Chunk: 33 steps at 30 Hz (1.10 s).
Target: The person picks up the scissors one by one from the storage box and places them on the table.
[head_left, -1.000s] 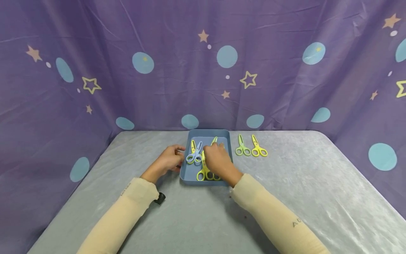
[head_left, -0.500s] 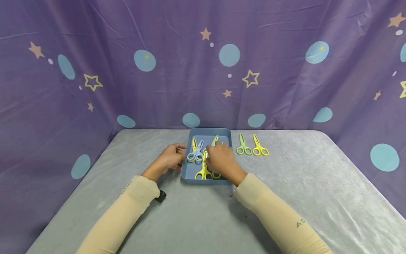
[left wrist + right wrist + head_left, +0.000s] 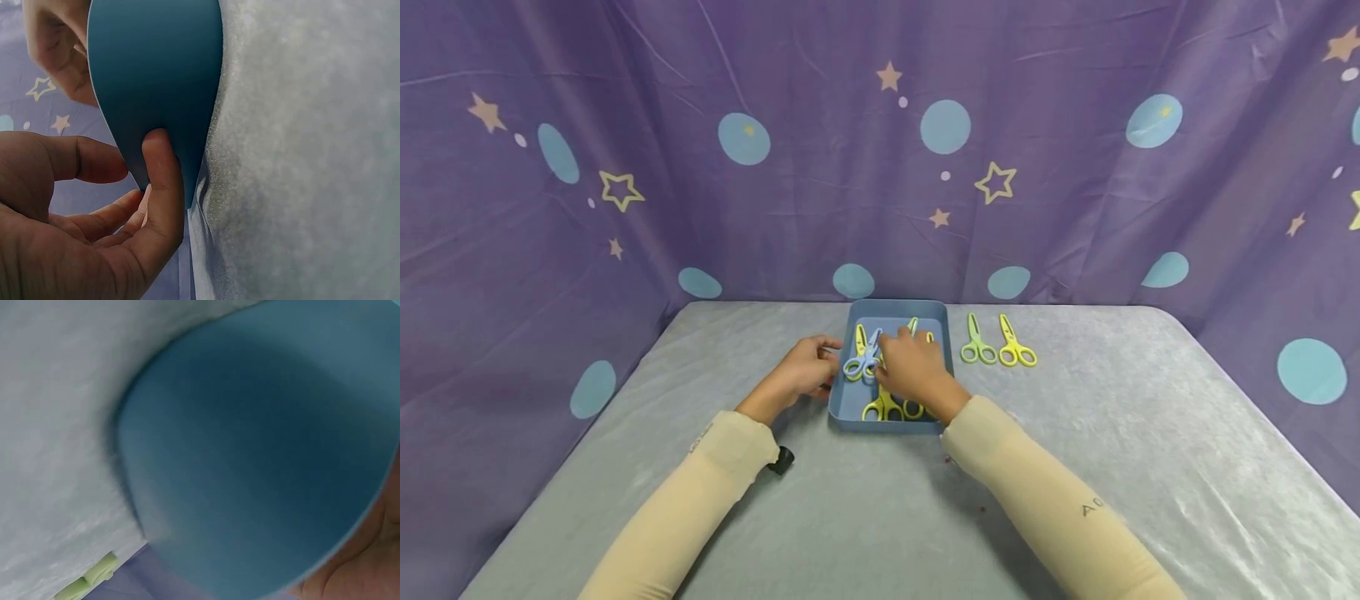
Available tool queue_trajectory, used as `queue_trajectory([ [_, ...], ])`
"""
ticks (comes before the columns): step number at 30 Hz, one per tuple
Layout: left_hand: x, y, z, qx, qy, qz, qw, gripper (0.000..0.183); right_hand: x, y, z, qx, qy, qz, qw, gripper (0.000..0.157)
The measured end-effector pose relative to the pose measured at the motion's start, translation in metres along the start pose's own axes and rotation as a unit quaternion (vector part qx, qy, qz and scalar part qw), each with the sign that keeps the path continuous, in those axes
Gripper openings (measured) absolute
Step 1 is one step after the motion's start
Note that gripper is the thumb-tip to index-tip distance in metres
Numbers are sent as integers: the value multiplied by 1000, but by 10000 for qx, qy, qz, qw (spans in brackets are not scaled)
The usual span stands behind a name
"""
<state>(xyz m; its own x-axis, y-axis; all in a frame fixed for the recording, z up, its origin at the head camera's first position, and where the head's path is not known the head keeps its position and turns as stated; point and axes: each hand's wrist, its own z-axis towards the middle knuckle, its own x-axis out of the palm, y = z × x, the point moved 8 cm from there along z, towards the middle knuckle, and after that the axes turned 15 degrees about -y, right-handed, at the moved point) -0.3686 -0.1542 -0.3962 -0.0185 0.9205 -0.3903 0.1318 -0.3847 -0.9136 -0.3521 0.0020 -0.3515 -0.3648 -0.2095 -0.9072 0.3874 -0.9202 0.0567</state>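
Observation:
My right hand (image 3: 913, 367) reaches down into a blue tray (image 3: 846, 408), its fingertips low among the scissors; what they touch is hidden under the hand. Left of it, blue scissors (image 3: 854, 367) lie over yellow scissors (image 3: 860, 337). Other yellow scissors (image 3: 883, 407) lie toward the tray's front, partly covered by the hand. A green blade tip (image 3: 913, 324) shows just beyond the knuckles. At the tray's left side is my left hand (image 3: 805, 368). One finger (image 3: 162, 156) presses against the tray's outer wall in the left wrist view, with another fingertip at the rim.
Green scissors (image 3: 973, 333) and yellow scissors (image 3: 1008, 331) lie side by side on the grey cloth-covered table (image 3: 1135, 433), right of the tray. A purple patterned curtain (image 3: 820, 200) stands behind and at both sides. A small black device (image 3: 781, 460) sits at the left wrist.
My right hand has shifted a little left within the tray, its fingers now beside the blue scissors. The left hand stays at the tray wall.

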Motion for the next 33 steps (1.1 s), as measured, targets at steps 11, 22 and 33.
queue_trajectory([
  [11,-2,2,1,-5,77,-8,10000,53,15,26,14,-155,392,98,9991,50],
  [22,-4,1,0,0,115,81,9999,50,27,39,22,28,761,93,9970,53],
  [33,-3,2,1,11,65,67,10000,49,43,36,24,189,1145,-33,9932,49],
])
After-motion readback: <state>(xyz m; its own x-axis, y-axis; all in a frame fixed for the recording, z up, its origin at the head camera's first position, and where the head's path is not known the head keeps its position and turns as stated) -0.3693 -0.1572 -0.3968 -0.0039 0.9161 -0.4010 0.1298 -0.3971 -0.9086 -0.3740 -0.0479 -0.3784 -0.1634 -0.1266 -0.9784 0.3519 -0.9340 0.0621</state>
